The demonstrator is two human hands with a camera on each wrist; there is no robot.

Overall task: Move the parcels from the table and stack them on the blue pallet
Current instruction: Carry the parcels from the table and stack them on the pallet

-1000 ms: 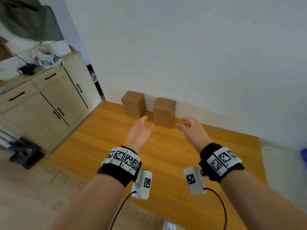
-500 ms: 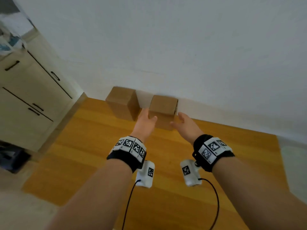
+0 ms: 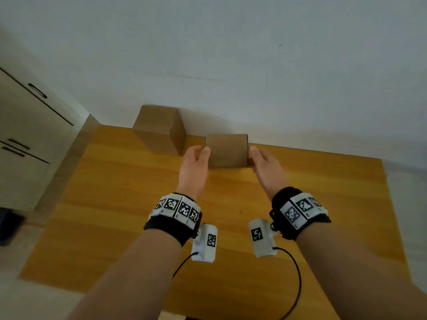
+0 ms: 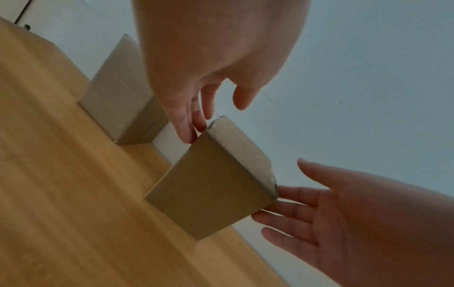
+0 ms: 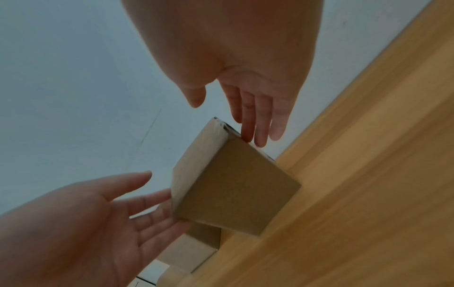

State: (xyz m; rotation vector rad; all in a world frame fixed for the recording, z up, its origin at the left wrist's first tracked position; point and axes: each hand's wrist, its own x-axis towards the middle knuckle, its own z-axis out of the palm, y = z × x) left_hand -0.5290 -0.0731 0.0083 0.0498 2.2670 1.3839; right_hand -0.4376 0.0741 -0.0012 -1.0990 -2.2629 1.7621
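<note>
Two brown cardboard parcels stand on the wooden table (image 3: 115, 215) against the white wall. The left parcel (image 3: 159, 130) (image 4: 117, 93) stands untouched. My hands flank the right parcel (image 3: 226, 150) (image 4: 211, 194) (image 5: 233, 190). The left hand (image 3: 196, 155) (image 4: 213, 114) touches its left side near the top corner with straight fingers, thumb held apart. The right hand (image 3: 258, 158) (image 5: 233, 110) lays straight fingers along its right side, thumb free. The parcel rests on the table. No blue pallet is in view.
A pale cabinet (image 3: 27, 135) with dark handles stands left of the table. The wall runs directly behind both parcels. A white surface (image 3: 411, 204) adjoins the table's right end. A dark object (image 3: 7, 227) lies on the floor at far left.
Both hands have reached forward from above the table's middle to the two sides of the right parcel. The view has tilted down and moved closer.
</note>
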